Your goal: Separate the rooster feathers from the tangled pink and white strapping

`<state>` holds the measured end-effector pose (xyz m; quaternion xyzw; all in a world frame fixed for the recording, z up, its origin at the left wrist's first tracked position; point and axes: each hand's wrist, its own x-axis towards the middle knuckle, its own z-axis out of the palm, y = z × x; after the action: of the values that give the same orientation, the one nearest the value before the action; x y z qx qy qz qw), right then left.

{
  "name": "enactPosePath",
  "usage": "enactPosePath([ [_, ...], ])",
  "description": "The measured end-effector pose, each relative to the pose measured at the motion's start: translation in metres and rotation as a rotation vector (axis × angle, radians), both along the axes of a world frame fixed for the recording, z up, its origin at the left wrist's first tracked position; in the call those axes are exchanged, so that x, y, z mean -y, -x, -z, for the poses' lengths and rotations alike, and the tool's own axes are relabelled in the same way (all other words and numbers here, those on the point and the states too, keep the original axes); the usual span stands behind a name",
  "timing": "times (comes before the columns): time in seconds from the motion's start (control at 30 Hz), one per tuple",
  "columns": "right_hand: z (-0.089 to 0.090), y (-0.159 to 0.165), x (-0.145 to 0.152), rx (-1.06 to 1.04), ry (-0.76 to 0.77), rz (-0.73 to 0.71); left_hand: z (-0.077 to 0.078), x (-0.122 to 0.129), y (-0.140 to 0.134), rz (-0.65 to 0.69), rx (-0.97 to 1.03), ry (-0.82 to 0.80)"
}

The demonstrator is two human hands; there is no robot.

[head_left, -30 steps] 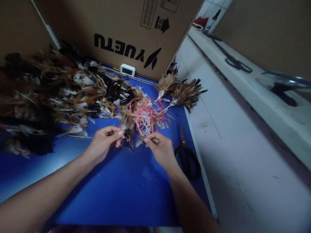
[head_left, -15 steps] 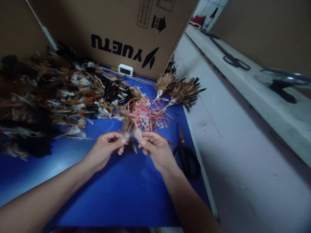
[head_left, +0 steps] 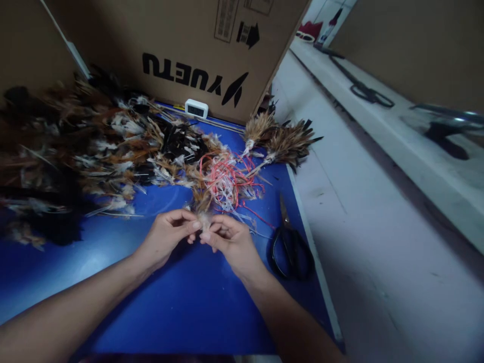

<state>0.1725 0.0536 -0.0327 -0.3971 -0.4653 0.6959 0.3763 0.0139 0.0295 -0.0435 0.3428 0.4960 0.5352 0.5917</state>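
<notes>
My left hand (head_left: 170, 233) and my right hand (head_left: 231, 243) meet over the blue tabletop, thumbs and fingertips pinching a small tuft of brown and whitish feathers (head_left: 203, 214) between them. Its fluffy pale base sits at my fingertips, and the darker tips point away from me. Just beyond lies a tangle of pink and white string (head_left: 226, 182). Black-handled scissors (head_left: 290, 247) rest to the right of my right hand, blades pointing away.
A big heap of loose feathers (head_left: 113, 146) covers the table's back left. Two bundled feather bunches (head_left: 289, 143) lie at the far right corner. A white digital display (head_left: 196, 109) stands before a cardboard box (head_left: 181, 30). Another pair of scissors (head_left: 372, 95) lies on the ledge at right.
My right hand has moved left to join my left hand. The feathers, held apart in two parts before, are now together in one tuft.
</notes>
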Motion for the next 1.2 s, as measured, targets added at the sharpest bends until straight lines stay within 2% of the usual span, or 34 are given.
enactPosePath([
  [0.27,0.002,0.000,0.000,-0.093,0.091,0.067,0.003,0.000,0.003,-0.068,-0.114,-0.085],
  [0.4,0.003,0.003,0.001,-0.074,0.054,0.131,0.003,0.002,0.004,-0.086,-0.305,-0.197],
  [0.53,0.000,0.006,0.002,-0.075,0.113,0.167,-0.001,0.003,0.003,-0.103,-0.487,-0.319],
  [0.87,0.001,0.010,0.006,-0.126,0.200,0.200,-0.002,0.005,0.003,-0.104,-0.758,-0.574],
  [1.2,-0.005,0.013,0.008,-0.199,0.289,0.238,0.003,0.005,0.005,-0.099,-0.865,-0.723],
])
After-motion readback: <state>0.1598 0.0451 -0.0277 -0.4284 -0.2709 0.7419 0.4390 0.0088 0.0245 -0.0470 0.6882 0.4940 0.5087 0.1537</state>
